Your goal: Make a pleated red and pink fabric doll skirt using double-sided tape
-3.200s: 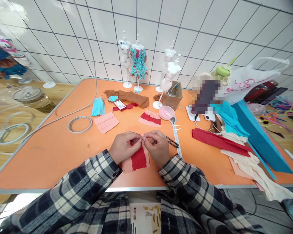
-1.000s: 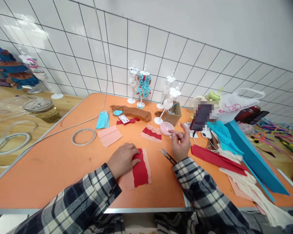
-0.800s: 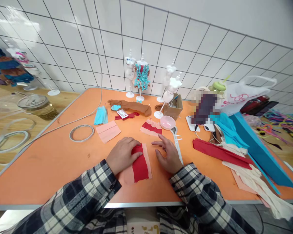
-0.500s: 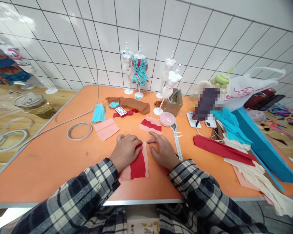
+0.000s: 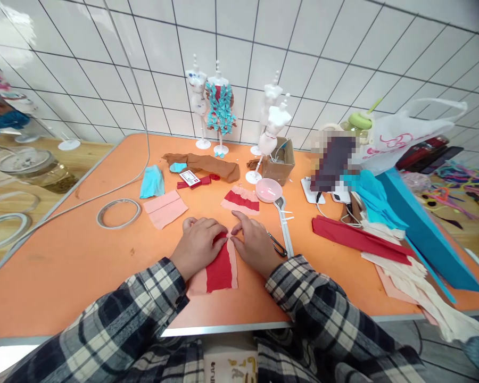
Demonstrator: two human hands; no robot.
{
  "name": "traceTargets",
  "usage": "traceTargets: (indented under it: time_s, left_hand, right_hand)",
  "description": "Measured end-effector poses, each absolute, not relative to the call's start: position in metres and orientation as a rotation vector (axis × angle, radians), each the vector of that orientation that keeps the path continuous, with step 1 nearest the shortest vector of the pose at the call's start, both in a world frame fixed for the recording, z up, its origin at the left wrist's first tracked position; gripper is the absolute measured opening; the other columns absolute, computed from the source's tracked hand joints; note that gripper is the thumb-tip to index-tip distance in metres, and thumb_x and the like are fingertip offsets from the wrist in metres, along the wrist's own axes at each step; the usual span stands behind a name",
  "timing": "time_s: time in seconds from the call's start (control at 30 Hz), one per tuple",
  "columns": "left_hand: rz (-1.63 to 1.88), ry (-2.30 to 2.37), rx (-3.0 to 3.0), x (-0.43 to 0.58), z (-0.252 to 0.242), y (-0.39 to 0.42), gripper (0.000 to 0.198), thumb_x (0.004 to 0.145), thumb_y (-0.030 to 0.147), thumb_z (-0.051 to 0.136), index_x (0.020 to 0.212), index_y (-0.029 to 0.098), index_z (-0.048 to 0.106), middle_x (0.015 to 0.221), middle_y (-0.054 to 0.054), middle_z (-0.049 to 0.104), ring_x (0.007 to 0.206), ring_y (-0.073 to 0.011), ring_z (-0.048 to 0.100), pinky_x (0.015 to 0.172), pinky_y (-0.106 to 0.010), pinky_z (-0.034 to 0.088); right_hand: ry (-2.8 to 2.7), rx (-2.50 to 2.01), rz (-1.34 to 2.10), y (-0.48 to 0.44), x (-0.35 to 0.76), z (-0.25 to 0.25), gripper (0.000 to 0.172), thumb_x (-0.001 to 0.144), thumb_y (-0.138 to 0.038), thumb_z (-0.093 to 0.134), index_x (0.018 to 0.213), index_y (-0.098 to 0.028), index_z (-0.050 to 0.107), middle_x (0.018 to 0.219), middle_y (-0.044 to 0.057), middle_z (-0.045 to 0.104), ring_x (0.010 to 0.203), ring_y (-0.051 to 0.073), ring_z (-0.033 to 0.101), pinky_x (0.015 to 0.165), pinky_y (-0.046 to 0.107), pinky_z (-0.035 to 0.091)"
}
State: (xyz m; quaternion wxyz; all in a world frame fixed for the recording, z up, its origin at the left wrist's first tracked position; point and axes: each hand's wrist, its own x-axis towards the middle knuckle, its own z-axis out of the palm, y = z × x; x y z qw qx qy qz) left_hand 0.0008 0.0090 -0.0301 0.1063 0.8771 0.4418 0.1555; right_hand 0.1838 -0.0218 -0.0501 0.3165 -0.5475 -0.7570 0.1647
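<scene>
A pink piece of fabric with a red fabric strip (image 5: pixel 219 271) on it lies flat near the table's front edge. My left hand (image 5: pixel 199 242) rests over its upper part, fingers curled, thumb and fingertips pinching at the right edge. Facing it, my right hand (image 5: pixel 255 242) has thumb and forefinger close together on the same pink edge, almost touching the left fingertips. Beside my right wrist lie small black-handled scissors (image 5: pixel 278 246), partly hidden by the hand. A similar pink-and-red piece (image 5: pixel 241 200) lies farther back, near a pink bowl (image 5: pixel 269 190).
Several small white dress forms (image 5: pixel 277 118) stand along the wall, one in blue ruffles. A plain pink cloth (image 5: pixel 165 209), a blue cloth (image 5: pixel 152 182) and a tape ring (image 5: pixel 118 214) lie left. On the right are a folded red cloth (image 5: pixel 359 240), a blue box (image 5: pixel 431 234) and cables.
My right hand has moved left to the fabric's edge, and its thumb and forefinger have come together there. The scissors show more now. The view has shifted slightly.
</scene>
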Motion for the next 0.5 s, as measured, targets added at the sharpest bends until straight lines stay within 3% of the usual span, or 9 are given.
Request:
traceTargets:
  time_s: [0.27, 0.5]
  left_hand:
    - [0.456, 1.273, 2.59, 0.001, -0.0302, 0.0099, 0.019, 0.093, 0.033, 0.054, 0.094, 0.023, 0.071, 0.095, -0.003, 0.071, 0.091, -0.0225, 0.061, 0.08, -0.043, 0.028]
    - [0.418, 1.136, 2.673, 0.0007, -0.027, 0.0117, 0.018, 0.091, 0.025, 0.055, 0.086, 0.024, 0.072, 0.088, -0.001, 0.072, 0.088, -0.0214, 0.059, 0.083, -0.045, 0.028]
  right_hand:
    - [-1.941, -1.448, 0.568, -0.019, 0.1817, -0.0506, 0.055, 0.081, -0.009, 0.057, 0.132, -0.019, 0.04, 0.091, 0.002, 0.068, 0.091, 0.021, 0.061, 0.088, 0.036, 0.046]
    - [-1.996, -1.408, 0.506, -0.0217, 0.1837, -0.0518, 0.04, 0.083, -0.01, 0.056, 0.121, -0.02, 0.049, 0.092, 0.003, 0.068, 0.091, 0.021, 0.06, 0.087, 0.037, 0.046]
